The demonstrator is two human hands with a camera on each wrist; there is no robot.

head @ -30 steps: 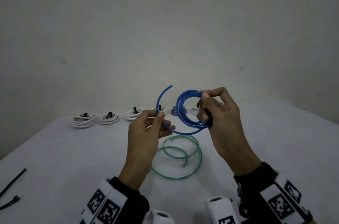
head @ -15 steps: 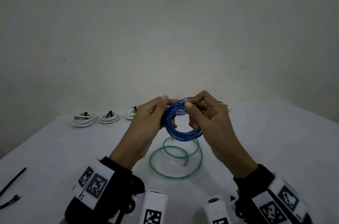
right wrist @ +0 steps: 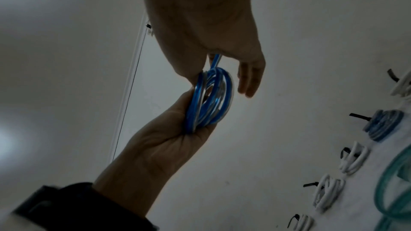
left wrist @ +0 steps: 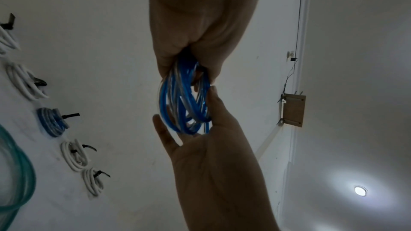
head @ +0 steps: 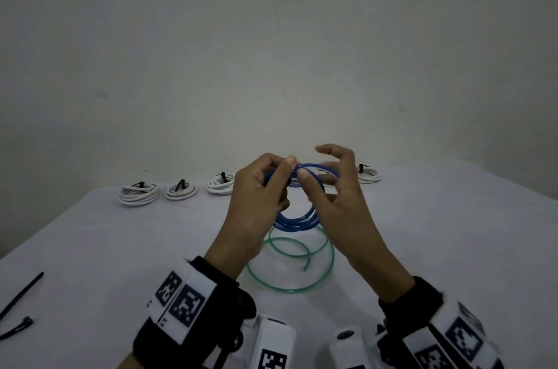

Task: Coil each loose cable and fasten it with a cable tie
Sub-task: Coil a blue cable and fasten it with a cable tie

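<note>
A blue cable [head: 297, 220] is wound into a small coil and held upright above the table, between both hands. My left hand [head: 262, 187] pinches the coil's top left between thumb and fingers; in the right wrist view this hand [right wrist: 177, 134] grips the coil [right wrist: 211, 97] from below. My right hand [head: 327, 181] has its fingers loosely extended behind the coil, and only its thumb touches the rim. The left wrist view shows the coil [left wrist: 184, 101] against that open palm [left wrist: 206, 155]. A loose green cable [head: 290, 266] lies on the table below the hands.
Several white coils tied with black ties line the table's far edge [head: 138, 193], [head: 180, 191], [head: 220, 184], [head: 369, 174]. A tied blue coil [left wrist: 52, 122] lies among them. Two loose black cable ties [head: 18, 299], [head: 15, 329] lie at the near left.
The blue cable's free end has been wound in, so it is now one closed coil. My left hand moved onto the coil and pinches it; my right hand's fingers have spread away.
</note>
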